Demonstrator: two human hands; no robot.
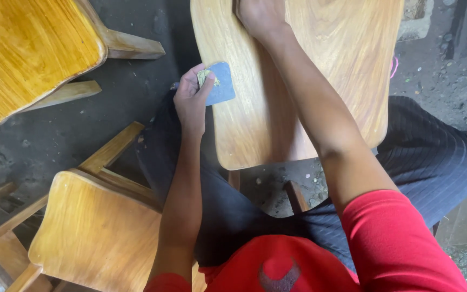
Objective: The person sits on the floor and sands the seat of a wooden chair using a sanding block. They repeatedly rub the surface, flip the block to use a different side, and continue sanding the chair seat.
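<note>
Dark, gritty concrete floor forms the ground of the work area, with loose pebbles scattered towards its right side.

Nearest the camera, a person in a red shirt sits with knees apart in dark pinstriped trousers. At the lower left, just beside the left knee, stands a wooden chair with a pale, matt seat.

Between the knees rests the workpiece, a wooden seat board, its near edge above two short wooden legs. Its surface is light and unglossed.

The left hand sits at the left edge of the seat board. The fingers are closed in a pinch around a small blue-grey scraper pad, which carries a yellowish smear on its face and lies against the board's left margin. The right hand lies further up, pressed on the far part of the board; whether its fingers grip the far edge cannot be told, as they are cut off by the frame.

At the far left stands a second seat, glossy and deep amber.

Judged step: filler or finish application along the board's left edge, with the right hand as a brace. The next stroke calls for steady downward pressure and a flat pad angle along the grain.
</note>
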